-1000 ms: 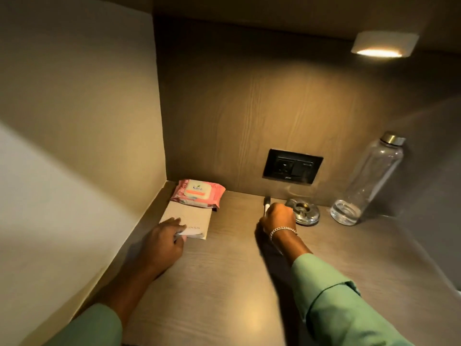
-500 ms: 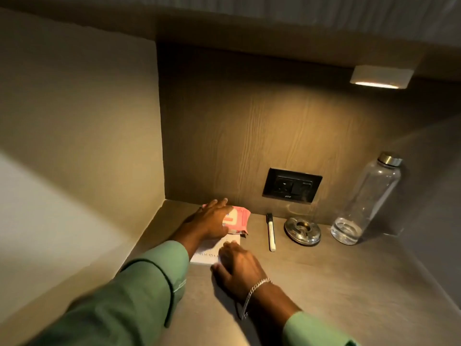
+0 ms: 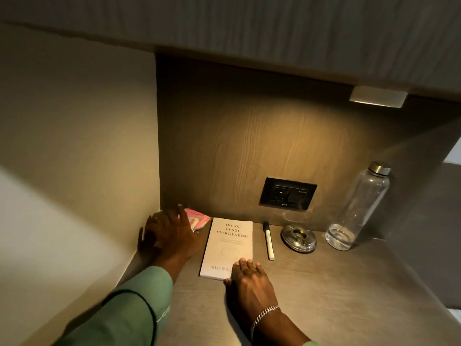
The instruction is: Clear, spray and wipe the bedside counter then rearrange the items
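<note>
My right hand (image 3: 250, 283) is nearest, fingers spread flat, tips pressing the near corner of the book (image 3: 228, 247) on the counter (image 3: 336, 290). At 10 o'clock from there my left hand (image 3: 169, 236) is splayed open over the pink wipes pack (image 3: 198, 218) in the back corner. Pen (image 3: 269, 240), ashtray (image 3: 298, 238) and bottle (image 3: 359, 208) line up toward 2 o'clock.

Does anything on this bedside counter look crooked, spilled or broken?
Nothing stands out. The book, marker, ashtray and bottle sit in a tidy row; only the pink pack lies half hidden under the left hand.
</note>
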